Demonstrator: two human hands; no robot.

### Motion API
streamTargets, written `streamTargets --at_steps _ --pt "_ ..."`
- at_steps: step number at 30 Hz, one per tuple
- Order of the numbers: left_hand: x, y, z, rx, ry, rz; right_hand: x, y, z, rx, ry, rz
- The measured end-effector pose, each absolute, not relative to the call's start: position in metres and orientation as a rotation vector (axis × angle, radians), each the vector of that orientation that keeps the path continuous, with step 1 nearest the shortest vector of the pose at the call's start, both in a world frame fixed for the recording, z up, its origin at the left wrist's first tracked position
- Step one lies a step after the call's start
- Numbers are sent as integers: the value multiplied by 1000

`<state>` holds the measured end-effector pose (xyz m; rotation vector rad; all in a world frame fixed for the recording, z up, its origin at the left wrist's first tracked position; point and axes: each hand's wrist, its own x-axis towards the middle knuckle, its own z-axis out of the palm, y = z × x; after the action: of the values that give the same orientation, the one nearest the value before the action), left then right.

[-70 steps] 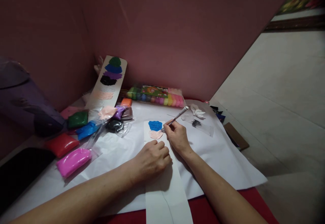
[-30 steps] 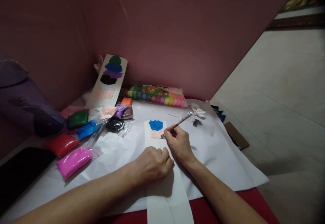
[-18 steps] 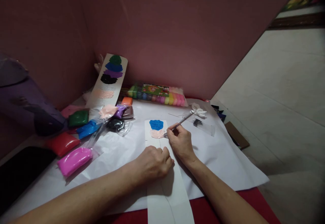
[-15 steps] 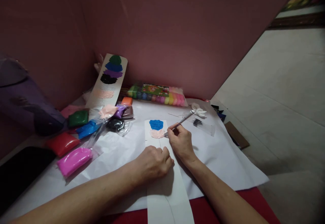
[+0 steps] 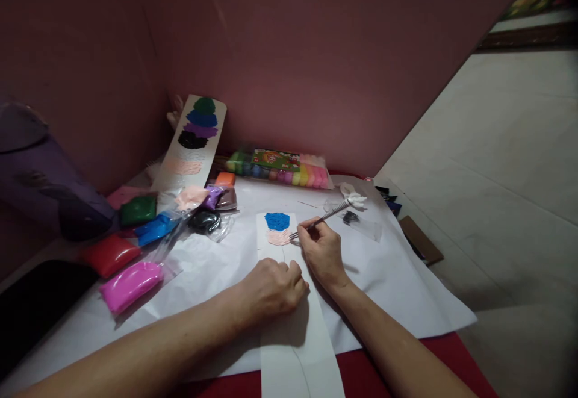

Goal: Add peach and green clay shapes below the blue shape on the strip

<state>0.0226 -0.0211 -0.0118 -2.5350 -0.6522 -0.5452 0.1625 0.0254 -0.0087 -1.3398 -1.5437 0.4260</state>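
Where the peach patch meets the blue one, fine ridges show.

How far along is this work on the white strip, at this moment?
The blue patch already looks done: its surface is textured. In hand is the ridged peach patch, the right hand holding a fork at its edge. Seemingly left is the strip below: lined, without patches where visible.
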Motion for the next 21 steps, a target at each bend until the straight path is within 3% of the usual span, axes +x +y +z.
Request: streamTargets --at_steps 6,21 --pt "22 -22 -8 -2597 -650 -460 162 27 -12 -1339 -1617 477" --pt "22 -20 -12 -2588 -652 -492 162 28 -13 -1420 -1554 254"
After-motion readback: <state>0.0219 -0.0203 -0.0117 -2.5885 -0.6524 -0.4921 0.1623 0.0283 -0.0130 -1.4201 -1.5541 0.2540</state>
